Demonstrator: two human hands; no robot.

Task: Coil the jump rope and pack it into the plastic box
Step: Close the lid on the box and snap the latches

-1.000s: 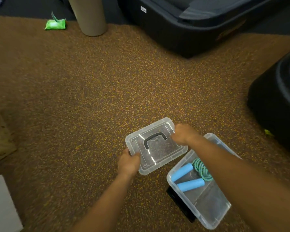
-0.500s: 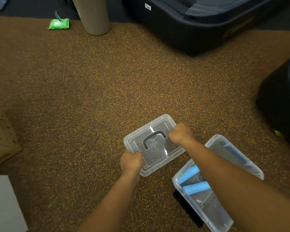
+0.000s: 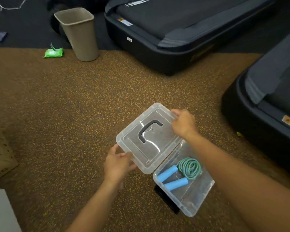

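Jump rope [image 3: 188, 168]: coiled green cord with two light blue foam handles, lying inside the clear plastic box [image 3: 199, 204], below and to the right of the gripped lid
Blue handles [image 3: 167, 173]: side by side in the box, nearest the left hand's end of the lid; the cord coil sits beyond them, under the right forearm
Plastic box: open, on the speckled brown carpet [image 3: 65, 106], its far end covered by the lid's lower right edge
Lid [image 3: 149, 138]: clear, with a dark grey carry handle [image 3: 148, 129] on top, held tilted above the floor and partly over the box
Left hand [image 3: 119, 164]: closed on the lid's near left corner, thumb on top, fingers beneath
Right hand [image 3: 184, 123]: closed on the lid's far right corner, fingers curled over the rim
Dark flat object [image 3: 166, 200]: on the carpet, half under the box's near left side; what it is cannot be told
Beyond the lid: a beige wastebasket [image 3: 78, 32] and a green packet [image 3: 53, 52] at the carpet's far edge, well apart from both hands
Right of the right hand: two black treadmill decks [image 3: 157, 47], one far, one near the right border
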